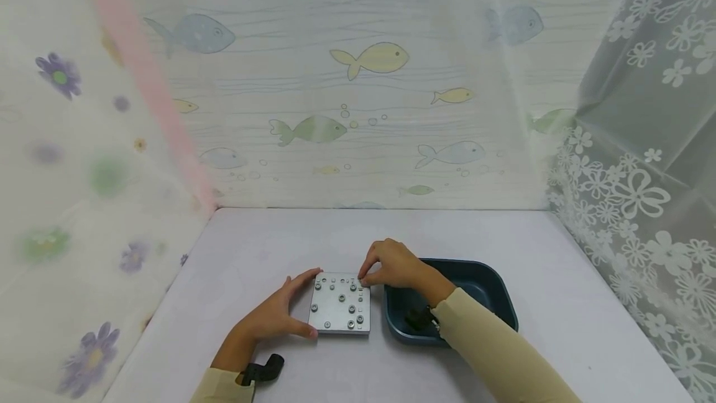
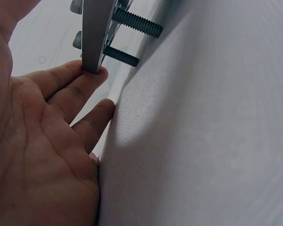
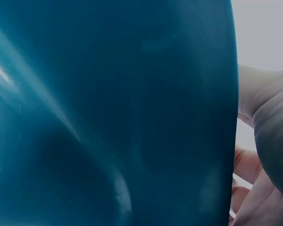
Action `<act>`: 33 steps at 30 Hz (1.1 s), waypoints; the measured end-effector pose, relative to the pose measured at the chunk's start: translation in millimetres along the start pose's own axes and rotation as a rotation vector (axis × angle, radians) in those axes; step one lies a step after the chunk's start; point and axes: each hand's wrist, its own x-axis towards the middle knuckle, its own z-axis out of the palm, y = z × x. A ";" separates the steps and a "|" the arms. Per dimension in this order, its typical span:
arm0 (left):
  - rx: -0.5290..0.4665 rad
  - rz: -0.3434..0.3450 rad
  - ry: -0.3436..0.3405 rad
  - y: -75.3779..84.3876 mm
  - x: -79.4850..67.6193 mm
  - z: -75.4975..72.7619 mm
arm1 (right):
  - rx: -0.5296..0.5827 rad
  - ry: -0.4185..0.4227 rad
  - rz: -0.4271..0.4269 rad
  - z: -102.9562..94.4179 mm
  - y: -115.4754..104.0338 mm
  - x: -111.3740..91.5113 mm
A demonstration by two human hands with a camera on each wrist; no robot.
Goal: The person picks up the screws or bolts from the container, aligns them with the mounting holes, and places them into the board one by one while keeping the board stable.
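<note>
A square silver metal plate [image 1: 334, 312] lies on the table in the head view, with several socket-head screws [image 1: 342, 298] standing in its holes. My left hand [image 1: 274, 314] holds it by the left side, thumb at the near corner and fingers at the far corner. In the left wrist view, threaded screw shanks [image 2: 137, 21] stick out under the plate [image 2: 93, 35], and fingertips touch its edge. My right hand [image 1: 394, 264] bends over the plate's far right corner, thumb and forefinger pinching what seems to be a screw, mostly hidden by the fingertips.
A dark blue tray [image 1: 506, 294] stands just right of the plate, beneath the right forearm; its wall [image 3: 179, 117] fills most of the right wrist view. The white table [image 1: 291, 235] meets a fish-patterned curtain [image 1: 369, 173] behind, with further curtains at both sides.
</note>
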 end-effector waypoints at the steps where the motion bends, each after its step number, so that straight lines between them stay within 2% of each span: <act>1: 0.002 -0.007 -0.001 -0.3 0.2 0.4 | 0.001 -0.002 0.000 -0.5 0.0 -0.4; 6: 0.016 -0.054 0.011 -3.7 -2.8 0.7 | -0.013 0.005 -0.017 -10.3 -3.2 -6.8; 12: 0.043 -0.034 0.045 -4.5 -4.7 -3.4 | -0.121 0.051 -0.040 -40.8 -5.9 -31.2; 14: 0.049 -0.019 0.062 -3.4 -4.6 -5.4 | -0.159 0.057 -0.006 -49.5 -3.8 -42.6; 17: 0.058 -0.002 0.077 -0.8 -4.3 -8.5 | -0.199 0.043 0.097 -59.1 4.4 -59.0; 20: 0.061 0.004 0.086 2.3 -3.8 -11.4 | -0.185 0.005 0.195 -65.1 15.4 -70.7; 21: 0.064 -0.002 0.088 2.9 -3.4 -12.2 | -0.164 -0.009 0.205 -65.9 19.2 -72.9; 23: 0.067 -0.008 0.091 4.7 -2.5 -13.5 | -0.122 -0.026 0.203 -66.2 26.4 -75.5; 26: 0.073 -0.024 0.092 6.2 -0.8 -14.0 | -0.074 -0.014 0.156 -63.6 34.6 -72.8; 33: 0.092 -0.027 0.086 8.2 3.3 -12.2 | -0.071 0.056 0.099 -59.6 42.9 -56.8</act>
